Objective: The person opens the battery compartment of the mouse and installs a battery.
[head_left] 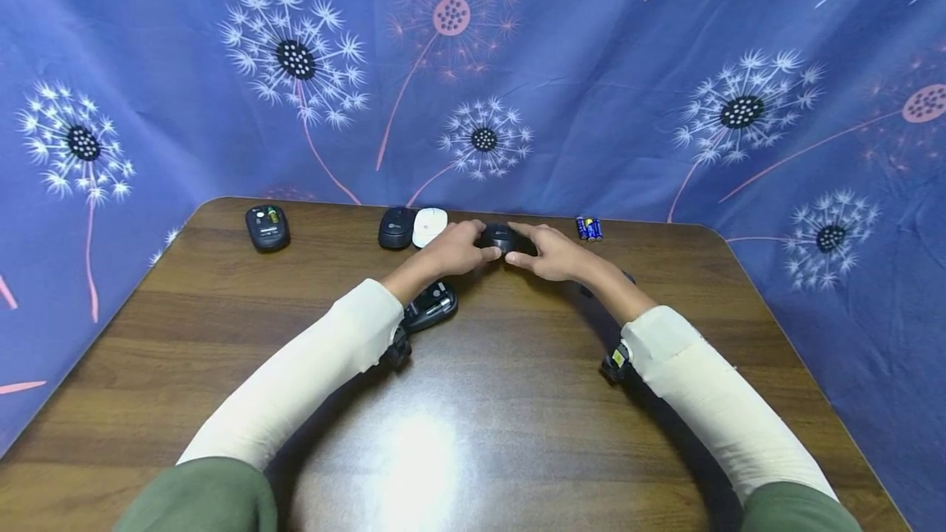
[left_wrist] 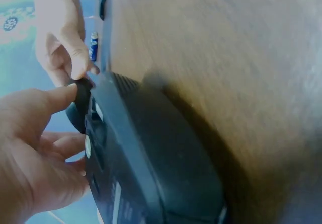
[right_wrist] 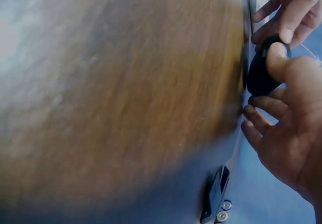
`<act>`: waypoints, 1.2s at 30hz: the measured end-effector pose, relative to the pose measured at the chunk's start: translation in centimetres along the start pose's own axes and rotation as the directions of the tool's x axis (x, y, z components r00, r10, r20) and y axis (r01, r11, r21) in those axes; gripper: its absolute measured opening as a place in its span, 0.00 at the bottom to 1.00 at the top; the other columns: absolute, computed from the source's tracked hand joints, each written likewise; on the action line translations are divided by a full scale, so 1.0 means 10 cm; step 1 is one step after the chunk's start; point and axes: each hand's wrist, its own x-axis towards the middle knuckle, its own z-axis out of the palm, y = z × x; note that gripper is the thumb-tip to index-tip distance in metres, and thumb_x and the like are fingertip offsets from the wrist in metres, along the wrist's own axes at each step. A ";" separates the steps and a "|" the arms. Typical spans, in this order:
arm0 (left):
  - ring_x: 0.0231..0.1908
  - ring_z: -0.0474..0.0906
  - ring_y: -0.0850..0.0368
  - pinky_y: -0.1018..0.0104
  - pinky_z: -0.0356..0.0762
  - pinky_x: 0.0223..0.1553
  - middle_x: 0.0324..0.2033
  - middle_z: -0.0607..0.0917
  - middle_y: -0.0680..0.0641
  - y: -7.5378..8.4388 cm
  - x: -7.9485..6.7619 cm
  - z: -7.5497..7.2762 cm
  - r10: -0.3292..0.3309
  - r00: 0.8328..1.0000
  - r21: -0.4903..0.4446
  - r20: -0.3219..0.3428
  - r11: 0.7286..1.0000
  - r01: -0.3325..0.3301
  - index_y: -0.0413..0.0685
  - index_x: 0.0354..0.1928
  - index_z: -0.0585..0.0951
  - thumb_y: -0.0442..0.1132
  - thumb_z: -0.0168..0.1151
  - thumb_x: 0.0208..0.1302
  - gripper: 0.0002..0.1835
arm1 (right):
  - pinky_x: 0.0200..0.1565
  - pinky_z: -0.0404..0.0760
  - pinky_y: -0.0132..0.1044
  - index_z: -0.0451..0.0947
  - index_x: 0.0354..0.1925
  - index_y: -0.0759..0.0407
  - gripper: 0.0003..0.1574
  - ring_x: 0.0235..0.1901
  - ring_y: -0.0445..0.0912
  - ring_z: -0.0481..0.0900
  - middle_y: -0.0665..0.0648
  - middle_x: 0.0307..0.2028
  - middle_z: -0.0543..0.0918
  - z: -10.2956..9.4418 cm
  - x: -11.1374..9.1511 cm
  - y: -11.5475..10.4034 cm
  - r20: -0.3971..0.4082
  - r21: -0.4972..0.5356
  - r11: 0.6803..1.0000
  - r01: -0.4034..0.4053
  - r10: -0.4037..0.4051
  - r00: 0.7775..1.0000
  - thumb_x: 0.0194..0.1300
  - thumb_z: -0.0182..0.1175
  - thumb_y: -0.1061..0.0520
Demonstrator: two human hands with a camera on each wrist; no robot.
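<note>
A dark computer mouse (head_left: 499, 236) is between my two hands near the back edge of the table. My left hand (head_left: 456, 249) grips its left side, thumb toward me. On the other side my right hand (head_left: 553, 253) holds it with thumb and fingers. The same mouse (right_wrist: 259, 73) shows in the right wrist view with the right thumb over it. Below my left wrist lies another black mouse (head_left: 431, 308), its underside up and battery compartment uncovered; this mouse (left_wrist: 151, 153) looms large in the left wrist view. My fingertips behind the held mouse are partly hidden.
At the back left lies an upturned black mouse (head_left: 268, 230) with a green battery inside. A black mouse (head_left: 396, 228) and a white mouse (head_left: 429, 227) sit side by side left of my hands. Blue batteries (head_left: 590, 228) lie at the right, near a black piece (right_wrist: 216, 196).
</note>
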 end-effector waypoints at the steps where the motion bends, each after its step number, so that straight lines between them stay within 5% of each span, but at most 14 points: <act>1: 0.70 0.83 0.48 0.50 0.85 0.77 0.70 0.88 0.44 -0.01 0.01 0.01 -0.004 1.000 -0.019 -0.015 1.000 0.003 0.46 0.81 0.76 0.66 0.68 0.77 0.43 | 0.86 0.70 0.68 0.56 0.89 0.65 0.48 0.83 0.68 0.68 0.74 0.83 0.69 0.00 -0.02 -0.01 -0.001 0.016 1.000 0.001 -0.001 1.000 0.87 0.61 0.45; 8: 0.70 0.84 0.47 0.47 0.85 0.75 0.67 0.89 0.47 0.12 -0.17 -0.03 -0.039 0.993 -0.133 -0.108 0.991 0.025 0.51 0.75 0.81 0.72 0.59 0.80 0.39 | 0.77 0.81 0.64 0.61 0.88 0.59 0.42 0.73 0.63 0.79 0.68 0.76 0.79 0.00 -0.09 -0.03 -0.031 0.156 0.987 -0.038 0.044 0.999 0.92 0.50 0.39; 11: 0.73 0.82 0.45 0.44 0.82 0.78 0.69 0.88 0.44 0.34 -0.44 -0.14 -0.045 0.992 -0.185 -0.114 0.983 0.024 0.48 0.76 0.80 0.67 0.53 0.86 0.36 | 0.56 0.87 0.52 0.66 0.85 0.59 0.40 0.50 0.56 0.84 0.65 0.57 0.87 0.00 -0.10 -0.04 -0.045 0.184 0.982 -0.052 0.062 0.997 0.92 0.48 0.36; 15: 0.68 0.83 0.45 0.45 0.82 0.77 0.65 0.88 0.42 0.61 -0.77 -0.25 -0.037 0.989 -0.207 -0.140 0.978 0.007 0.44 0.77 0.79 0.60 0.47 0.92 0.32 | 0.36 0.76 0.41 0.73 0.78 0.60 0.37 0.30 0.48 0.73 0.60 0.37 0.81 0.00 -0.12 -0.06 -0.056 0.192 0.980 -0.050 0.062 0.996 0.93 0.46 0.36; 21: 0.71 0.82 0.46 0.47 0.81 0.80 0.68 0.88 0.43 0.61 -0.81 -0.22 0.009 0.984 -0.212 -0.180 0.976 -0.048 0.49 0.79 0.79 0.56 0.48 0.92 0.28 | 0.46 0.79 0.43 0.78 0.68 0.59 0.36 0.43 0.52 0.83 0.64 0.47 0.89 0.04 -0.16 -0.07 -0.131 0.200 0.979 -0.050 0.077 0.988 0.93 0.41 0.33; 24: 0.71 0.84 0.49 0.50 0.82 0.79 0.70 0.88 0.44 0.44 -0.65 -0.14 0.055 0.980 -0.209 -0.190 0.973 -0.095 0.52 0.81 0.77 0.56 0.52 0.90 0.28 | 0.54 0.85 0.45 0.77 0.72 0.58 0.37 0.54 0.56 0.88 0.66 0.56 0.92 0.07 -0.18 -0.08 -0.165 0.228 0.972 -0.054 0.093 0.982 0.93 0.39 0.34; 28: 0.61 0.88 0.57 0.58 0.88 0.71 0.64 0.91 0.49 0.14 -0.36 0.04 0.115 0.968 -0.198 -0.223 0.967 -0.161 0.56 0.79 0.79 0.59 0.59 0.86 0.29 | 0.55 0.92 0.49 0.77 0.73 0.61 0.40 0.57 0.60 0.90 0.69 0.57 0.92 0.09 -0.20 -0.11 -0.180 0.281 0.959 -0.051 0.104 0.978 0.94 0.37 0.34; 31: 0.58 0.89 0.58 0.58 0.89 0.68 0.61 0.91 0.50 0.09 -0.32 0.10 0.126 0.965 -0.219 -0.232 0.959 -0.178 0.58 0.76 0.80 0.60 0.64 0.84 0.28 | 0.56 0.95 0.53 0.77 0.73 0.64 0.41 0.57 0.62 0.91 0.71 0.55 0.91 0.10 -0.24 -0.15 -0.181 0.337 0.940 -0.047 0.114 0.977 0.95 0.35 0.35; 36: 0.57 0.91 0.47 0.53 0.95 0.60 0.61 0.91 0.42 0.50 -0.79 -0.09 0.111 0.967 -0.314 -0.230 0.932 -0.182 0.51 0.77 0.78 0.49 0.64 0.86 0.25 | 0.54 0.96 0.51 0.75 0.73 0.69 0.43 0.55 0.66 0.91 0.75 0.53 0.91 0.10 -0.29 -0.22 -0.174 0.442 0.897 -0.022 0.110 0.979 0.95 0.32 0.37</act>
